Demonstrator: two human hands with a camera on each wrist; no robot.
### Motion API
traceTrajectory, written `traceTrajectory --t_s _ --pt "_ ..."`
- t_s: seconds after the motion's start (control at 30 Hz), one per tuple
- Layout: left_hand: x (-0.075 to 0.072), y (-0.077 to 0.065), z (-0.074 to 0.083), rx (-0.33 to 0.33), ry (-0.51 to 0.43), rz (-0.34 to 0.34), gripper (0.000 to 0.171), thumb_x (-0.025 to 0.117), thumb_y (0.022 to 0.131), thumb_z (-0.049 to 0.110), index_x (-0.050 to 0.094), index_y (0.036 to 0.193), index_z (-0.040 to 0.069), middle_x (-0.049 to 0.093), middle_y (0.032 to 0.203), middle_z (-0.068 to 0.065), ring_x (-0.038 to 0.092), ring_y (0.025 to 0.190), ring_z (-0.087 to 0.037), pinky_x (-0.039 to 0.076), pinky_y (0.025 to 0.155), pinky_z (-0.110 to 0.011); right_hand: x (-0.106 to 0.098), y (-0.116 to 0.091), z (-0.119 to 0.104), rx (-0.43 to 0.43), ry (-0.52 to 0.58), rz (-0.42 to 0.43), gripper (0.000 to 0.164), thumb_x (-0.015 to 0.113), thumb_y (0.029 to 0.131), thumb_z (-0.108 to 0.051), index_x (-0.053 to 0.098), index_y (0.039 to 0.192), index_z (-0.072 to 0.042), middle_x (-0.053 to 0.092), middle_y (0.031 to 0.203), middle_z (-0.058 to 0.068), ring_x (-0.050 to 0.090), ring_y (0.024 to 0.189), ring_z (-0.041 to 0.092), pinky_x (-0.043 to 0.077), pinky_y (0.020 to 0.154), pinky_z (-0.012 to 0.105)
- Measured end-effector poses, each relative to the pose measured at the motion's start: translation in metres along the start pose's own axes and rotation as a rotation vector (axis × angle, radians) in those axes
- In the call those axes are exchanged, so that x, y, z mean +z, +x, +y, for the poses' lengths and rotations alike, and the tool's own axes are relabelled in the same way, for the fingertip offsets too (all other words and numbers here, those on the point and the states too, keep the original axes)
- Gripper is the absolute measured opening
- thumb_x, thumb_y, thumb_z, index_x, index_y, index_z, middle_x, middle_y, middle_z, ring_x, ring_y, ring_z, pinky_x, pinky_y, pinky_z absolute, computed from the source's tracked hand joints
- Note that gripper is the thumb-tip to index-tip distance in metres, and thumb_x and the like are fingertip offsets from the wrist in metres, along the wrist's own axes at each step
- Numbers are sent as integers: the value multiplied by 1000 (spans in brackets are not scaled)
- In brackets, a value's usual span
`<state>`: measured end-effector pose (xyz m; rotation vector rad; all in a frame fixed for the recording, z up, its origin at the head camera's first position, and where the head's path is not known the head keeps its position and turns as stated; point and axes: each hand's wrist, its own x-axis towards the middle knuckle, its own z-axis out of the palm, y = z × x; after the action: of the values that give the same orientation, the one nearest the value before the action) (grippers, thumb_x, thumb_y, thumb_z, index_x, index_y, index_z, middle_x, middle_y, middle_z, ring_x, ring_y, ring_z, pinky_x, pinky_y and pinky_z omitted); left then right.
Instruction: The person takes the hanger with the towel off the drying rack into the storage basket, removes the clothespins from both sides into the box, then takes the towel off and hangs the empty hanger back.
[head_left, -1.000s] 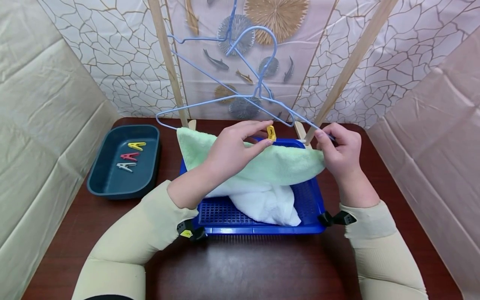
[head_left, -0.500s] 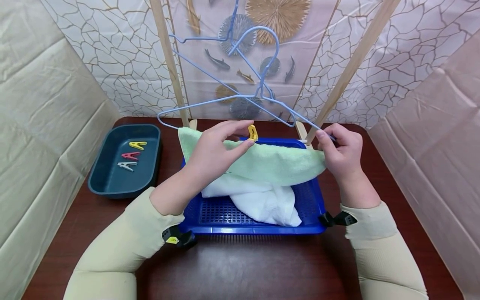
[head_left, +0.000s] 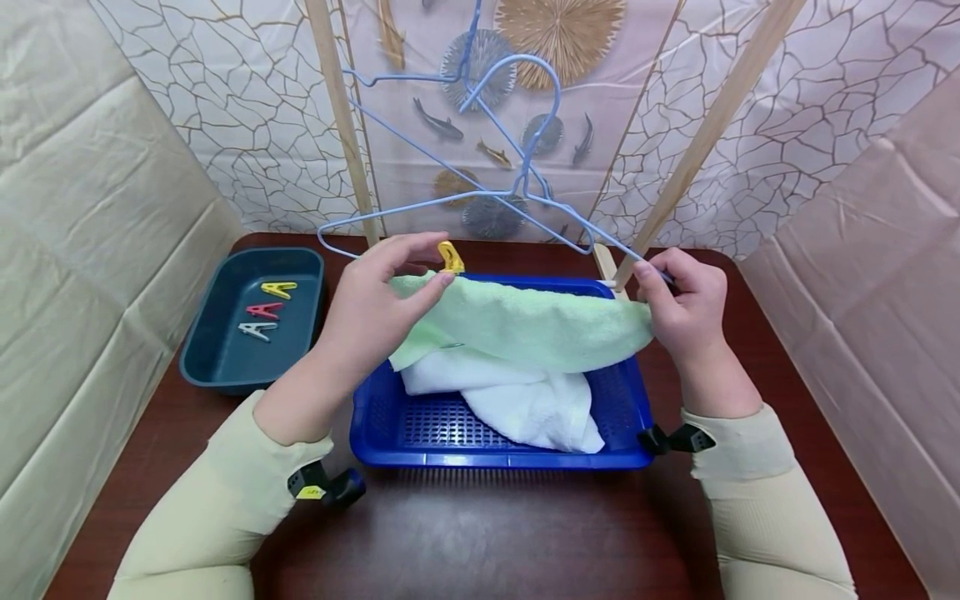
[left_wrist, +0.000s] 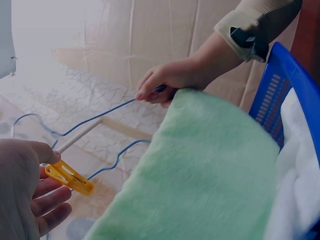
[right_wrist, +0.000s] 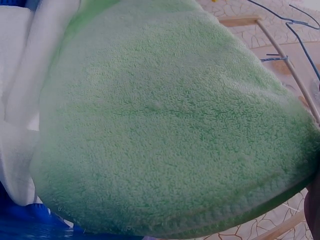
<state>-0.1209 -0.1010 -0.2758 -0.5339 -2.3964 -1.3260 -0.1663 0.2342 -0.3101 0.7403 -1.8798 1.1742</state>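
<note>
In the head view my left hand [head_left: 375, 304] pinches a yellow clothespin [head_left: 451, 257] between thumb and fingertips, in front of the green towel's upper left edge. The left wrist view shows this clothespin [left_wrist: 69, 179] apart from the towel. My right hand [head_left: 686, 302] grips the right end of a blue wire hanger [head_left: 522, 179], at the towel's right corner. The green towel [head_left: 547, 325] hangs along the hanger's lower side, above a white towel [head_left: 532, 400] in a blue basket [head_left: 495, 460]. Green towelling [right_wrist: 170, 110] fills most of the right wrist view; the right fingers are mostly hidden there.
A dark teal tray [head_left: 213, 371] on the left holds a yellow clothespin [head_left: 279, 290], a red one [head_left: 264, 311] and a white one [head_left: 257, 331]. Wooden posts [head_left: 708, 137] rise behind the basket. Another blue hanger [head_left: 408, 78] hangs at the back.
My left hand has moved left along the towel's top edge with the yellow clothespin, now covering the towel's left corner. The right hand stays on the hanger end.
</note>
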Motion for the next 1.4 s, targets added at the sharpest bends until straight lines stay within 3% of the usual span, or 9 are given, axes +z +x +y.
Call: traceTrajectory --t_s 0.13,0.37,0.53,0.73,0.9,1.0,1.3,1.4 --pt "-11 -4 -4 -29 1 41 37 66 85 33 60 121 25 59 110 13 55 98 0 48 85 -25 -1 0 0 0 -2 -1 37 63 86 -19 55 60 6 47 51 2 40 49 0 31 46 13" --pt "-31 -12 -12 -119 77 91 38 63 85 40 59 122 31 57 116 13 56 99 -5 50 71 -29 -2 1 0 -8 -9 -7 37 63 86 -20 56 62 6 48 51 6 40 49 1 32 46 12" --pt "-42 -17 -20 -138 120 135 37 63 85 38 59 121 31 58 112 9 55 96 -8 50 78 -32 -2 1 0 -8 -2 -11 36 62 86 -19 56 62 6 49 50 9 40 49 1 32 46 12" --pt "-54 -25 -30 -154 199 174 37 63 85 38 60 121 29 59 109 8 53 97 -8 48 82 -31 -2 1 -1 -3 -8 -5 36 62 86 -20 57 61 6 49 51 5 40 49 1 31 46 13" --pt "-67 -33 -41 -229 258 173 39 62 85 42 59 122 30 59 113 6 54 100 -12 48 79 -33 -2 2 -3 0 -12 -3 35 62 86 -19 57 61 6 49 50 6 41 49 1 31 46 13" --pt "-75 -39 -48 -262 291 168 40 62 85 44 58 123 30 59 113 6 54 99 -13 48 76 -25 -2 2 -4 0 -13 -7 34 63 86 -19 58 62 6 49 50 6 41 49 1 31 46 13" --pt "-91 -53 -69 -274 361 134 40 62 85 43 59 122 31 58 113 3 54 100 -14 42 71 -11 -1 3 -5 -5 -3 -11 36 62 86 -21 58 63 6 49 52 3 41 49 1 33 46 13" --pt "-95 -56 -75 -265 385 124 39 62 85 40 60 122 29 58 112 2 53 100 -16 42 71 -15 0 3 -5 -5 -5 -10 36 63 86 -21 58 63 6 49 52 3 41 49 1 32 46 13"
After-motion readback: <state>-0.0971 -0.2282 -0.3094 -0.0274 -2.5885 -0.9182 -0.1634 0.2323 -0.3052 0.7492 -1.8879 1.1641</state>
